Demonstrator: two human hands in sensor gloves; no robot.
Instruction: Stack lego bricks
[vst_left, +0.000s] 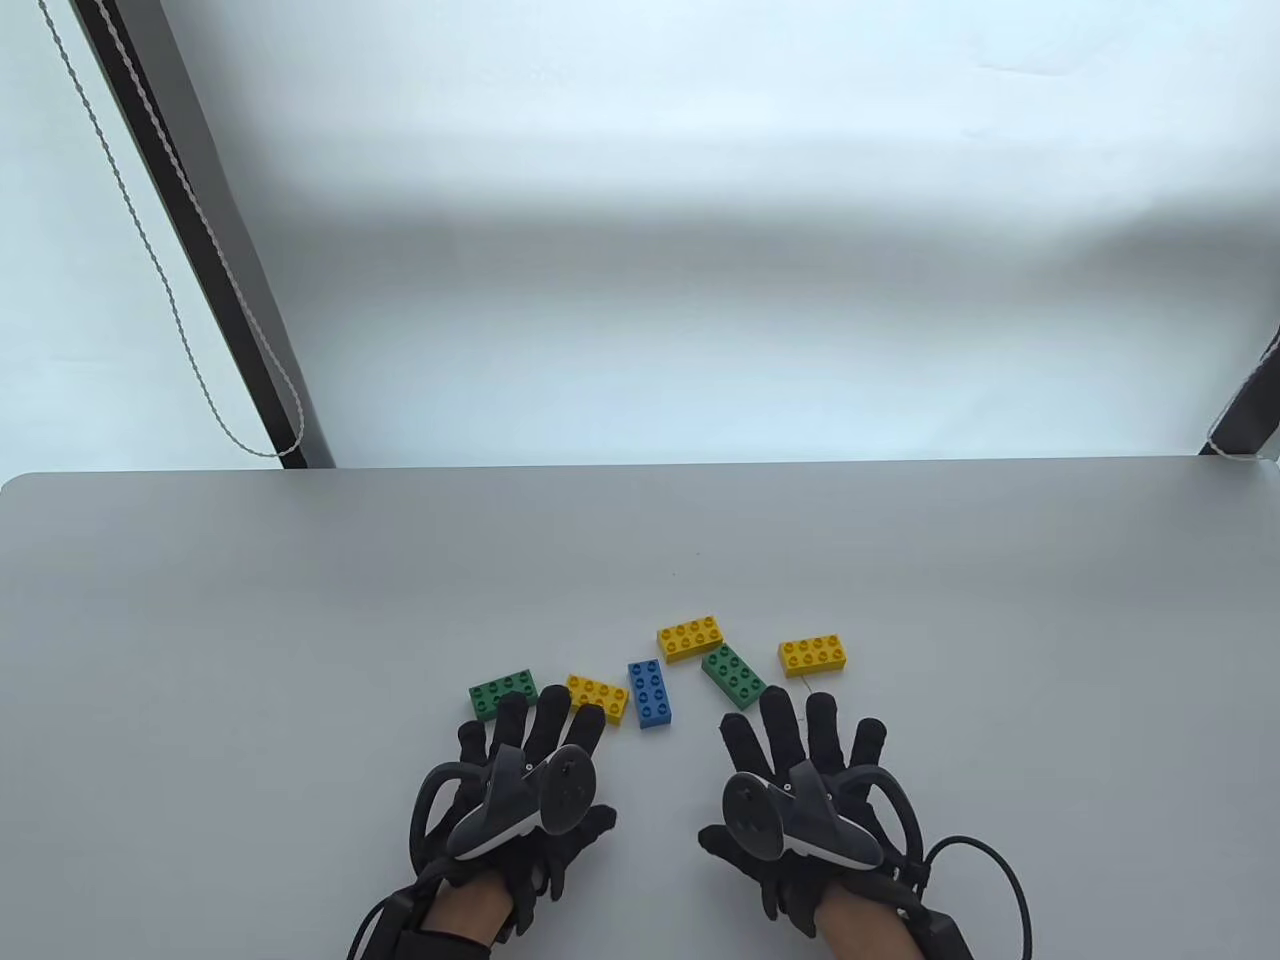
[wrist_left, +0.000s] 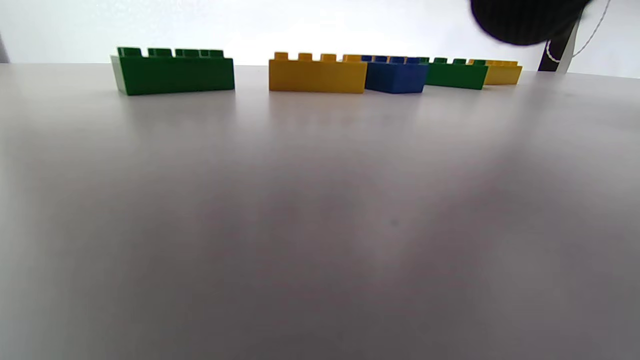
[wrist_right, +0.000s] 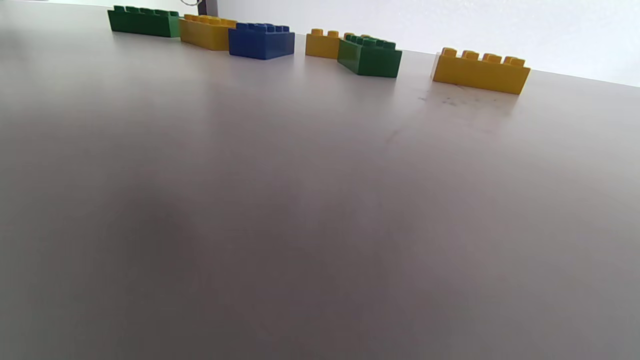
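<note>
Both hands lie flat with fingers spread at the bottom of the frame, the left hand (vst_left: 520, 790) and right hand (vst_left: 800, 800) holding nothing; six bricks (vst_left: 650, 692) sit unstacked just above them on the table (vst_left: 200, 600).

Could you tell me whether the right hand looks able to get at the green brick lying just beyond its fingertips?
Probably yes: the right hand lies flat and open, the green brick just ahead, nothing between them.
</note>
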